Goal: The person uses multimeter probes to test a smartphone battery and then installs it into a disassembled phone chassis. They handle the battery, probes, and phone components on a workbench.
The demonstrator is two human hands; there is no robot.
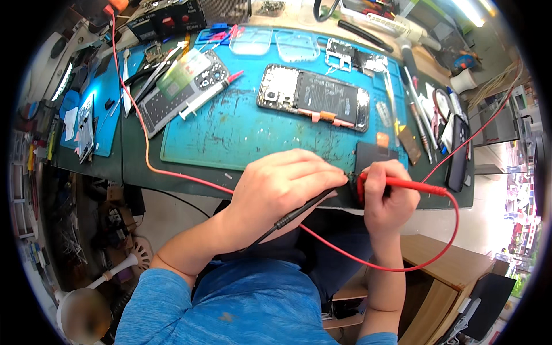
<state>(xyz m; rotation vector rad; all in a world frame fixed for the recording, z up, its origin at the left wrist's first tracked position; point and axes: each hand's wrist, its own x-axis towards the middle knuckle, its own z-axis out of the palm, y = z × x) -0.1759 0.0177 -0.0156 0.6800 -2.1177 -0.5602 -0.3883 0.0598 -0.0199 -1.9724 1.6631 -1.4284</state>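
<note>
My left hand is closed around a black multimeter probe, its lead trailing down toward my forearm. My right hand grips a red multimeter probe, whose red lead loops down in front of me. The front ends of both probes come close together at the mat's near edge. Small dark and red parts sit between my fingertips, too small to make out. Just beyond them lies a flat black square piece. Farther off, an opened phone shows its black battery and circuit board.
A blue work mat covers the bench. On its left lie a phone back housing and a syringe. Clear plastic trays and metal phone parts sit at the back. Tweezers and tools crowd the right.
</note>
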